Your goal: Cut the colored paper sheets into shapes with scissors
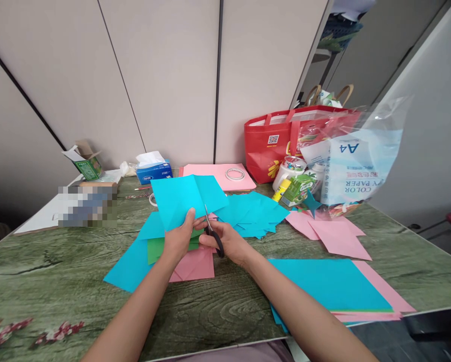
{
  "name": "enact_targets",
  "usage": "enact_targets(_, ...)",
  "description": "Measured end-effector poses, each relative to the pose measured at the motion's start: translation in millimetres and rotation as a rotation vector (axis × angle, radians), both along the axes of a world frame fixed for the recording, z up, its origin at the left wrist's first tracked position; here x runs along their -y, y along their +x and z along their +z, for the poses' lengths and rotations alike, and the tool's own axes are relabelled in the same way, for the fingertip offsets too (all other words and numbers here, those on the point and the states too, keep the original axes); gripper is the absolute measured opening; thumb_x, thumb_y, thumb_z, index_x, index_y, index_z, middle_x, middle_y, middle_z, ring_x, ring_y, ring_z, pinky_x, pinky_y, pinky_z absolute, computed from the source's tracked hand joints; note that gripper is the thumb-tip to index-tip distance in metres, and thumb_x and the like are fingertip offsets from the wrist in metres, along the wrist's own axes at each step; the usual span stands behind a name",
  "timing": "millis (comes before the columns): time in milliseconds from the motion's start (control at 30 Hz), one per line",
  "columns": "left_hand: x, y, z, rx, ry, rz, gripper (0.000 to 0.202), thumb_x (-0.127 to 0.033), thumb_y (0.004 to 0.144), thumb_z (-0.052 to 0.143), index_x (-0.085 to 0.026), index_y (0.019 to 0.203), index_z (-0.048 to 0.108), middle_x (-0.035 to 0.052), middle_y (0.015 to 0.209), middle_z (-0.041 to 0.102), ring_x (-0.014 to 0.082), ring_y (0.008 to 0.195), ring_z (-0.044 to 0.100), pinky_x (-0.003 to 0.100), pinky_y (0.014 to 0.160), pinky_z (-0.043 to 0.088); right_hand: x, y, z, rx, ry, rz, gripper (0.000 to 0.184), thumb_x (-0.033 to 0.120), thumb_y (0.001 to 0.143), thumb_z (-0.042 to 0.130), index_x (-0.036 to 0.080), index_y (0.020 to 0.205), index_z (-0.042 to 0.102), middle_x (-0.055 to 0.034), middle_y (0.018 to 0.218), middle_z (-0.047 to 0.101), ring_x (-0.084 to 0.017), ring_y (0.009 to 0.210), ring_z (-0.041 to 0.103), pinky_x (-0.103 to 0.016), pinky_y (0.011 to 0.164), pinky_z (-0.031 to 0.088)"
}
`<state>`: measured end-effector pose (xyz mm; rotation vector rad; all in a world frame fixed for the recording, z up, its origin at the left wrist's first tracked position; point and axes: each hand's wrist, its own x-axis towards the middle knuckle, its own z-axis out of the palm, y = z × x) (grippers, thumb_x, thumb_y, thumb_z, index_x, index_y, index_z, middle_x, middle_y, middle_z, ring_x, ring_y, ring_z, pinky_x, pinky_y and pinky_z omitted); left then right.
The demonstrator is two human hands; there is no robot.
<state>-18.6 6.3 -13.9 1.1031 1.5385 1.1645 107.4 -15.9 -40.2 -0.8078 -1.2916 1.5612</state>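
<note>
My left hand (182, 233) is closed on a blue sheet of paper (176, 198), thumb on top, holding it up above the table. A crease runs down the sheet. In my right hand (227, 241) is a pair of black-handled scissors (218, 244), its blades pointing up at the sheet's lower right edge. Whether the blades are in the paper is hard to make out. Beneath my hands lie green paper (155, 250), pink paper (195, 266) and more blue paper (125, 266). A pile of blue paper pieces (255, 213) spreads just right of the scissors.
A stack of coloured sheets (331, 286) lies front right, with pink pieces (342, 239) behind it. At the back stand a tissue box (153, 173), a roll of tape (235, 174) on pink sheets, a glue stick (282, 191), a red bag (261, 151) and a plastic paper pack (357, 166).
</note>
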Motion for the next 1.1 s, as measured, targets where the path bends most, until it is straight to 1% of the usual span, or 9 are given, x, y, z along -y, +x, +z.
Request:
enact_targets(167,1,1,2.5,0.067,0.066,-0.022,0.022,-0.042,0.067,0.062,-0.021,0.061,0.066,0.008,0.08,0.071,0.027,0.091,0.062,0.034,0.084,0.044,0,-1,1.4,-0.009,-0.012,-0.009,0.038,0.042,0.061,0.072,0.018,0.088,0.062,0.0007,0.074,0.052,-0.011,0.064,0.043,-0.023,0.058,0.038)
enact_targets(267,-2,0,-3.6,0.072,0.073,-0.028,0.025,-0.045,0.066,0.062,-0.021,0.061,0.066,0.0089,0.081,0.071,0.0273,0.091,0.062,0.035,0.085,0.043,-1,-1,0.4,-0.018,-0.017,-0.005,0.037,0.041,0.061,0.072,0.018,0.088,0.062,0.001,0.073,0.052,-0.01,0.062,0.043,-0.023,0.057,0.038)
enact_targets(367,-6,-1,-10.8,0.081,0.059,0.019,0.028,-0.048,0.064,0.063,-0.021,0.061,0.065,0.0107,0.082,0.071,0.0286,0.093,0.061,0.037,0.085,0.043,-1,0,-2.1,-0.017,-0.028,0.0,0.038,0.042,0.061,0.072,0.018,0.088,0.061,0.0018,0.069,0.052,-0.01,0.059,0.043,-0.023,0.055,0.037)
enact_targets(467,-7,0,-13.8,0.111,0.048,0.009,0.029,-0.049,0.063,0.063,-0.02,0.06,0.065,0.011,0.081,0.071,0.0286,0.092,0.062,0.037,0.084,0.044,-2,1,-4.0,-0.013,-0.019,0.007,0.037,0.042,0.062,0.071,0.018,0.089,0.062,0.0022,0.069,0.052,-0.009,0.058,0.043,-0.023,0.055,0.036)
enact_targets(567,-7,0,-13.1,0.143,0.043,-0.018,0.032,-0.052,0.063,0.062,-0.02,0.063,0.065,0.0098,0.08,0.071,0.0275,0.089,0.063,0.037,0.082,0.045,-2,1,-4.5,-0.007,0.002,0.005,0.036,0.041,0.063,0.071,0.017,0.088,0.062,0.0018,0.07,0.052,-0.009,0.059,0.044,-0.023,0.055,0.035)
enact_targets(667,-6,0,-10.9,0.109,0.027,-0.005,0.034,-0.054,0.062,0.062,-0.019,0.06,0.064,0.0099,0.079,0.071,0.0284,0.089,0.063,0.037,0.08,0.046,-2,1,-4.7,-0.003,0.009,0.008,0.035,0.041,0.065,0.07,0.017,0.088,0.061,0.0022,0.067,0.051,-0.009,0.056,0.041,-0.022,0.052,0.031)
enact_targets(800,-5,-1,-9.2,0.099,0.051,-0.009,0.032,-0.05,0.063,0.062,-0.019,0.061,0.064,0.0105,0.081,0.071,0.0285,0.089,0.063,0.036,0.079,0.046,-2,1,-5.7,0.022,0.017,0.002,0.036,0.045,0.065,0.069,0.017,0.087,0.059,0.0035,0.06,0.049,-0.008,0.052,0.038,-0.022,0.048,0.028)
enact_targets(1000,-7,-1,-12.3,0.108,0.04,-0.019,0.034,-0.053,0.062,0.062,-0.019,0.062,0.063,0.0116,0.079,0.07,0.0294,0.088,0.063,0.037,0.076,0.047,-2,1,-7.2,0.047,0.033,-0.001,0.036,0.048,0.065,0.067,0.017,0.082,0.059,0.0037,0.056,0.048,-0.008,0.05,0.037,-0.022,0.046,0.027)
enact_targets(1100,-8,0,-13.5,0.164,0.046,-0.021,0.032,-0.05,0.061,0.063,-0.018,0.063,0.063,0.0114,0.079,0.07,0.0288,0.088,0.063,0.036,0.075,0.048,-2,1,-8.6,0.05,0.035,-0.014,0.035,0.048,0.065,0.068,0.018,0.081,0.059,0.0038,0.056,0.048,-0.008,0.049,0.038,-0.022,0.046,0.028)
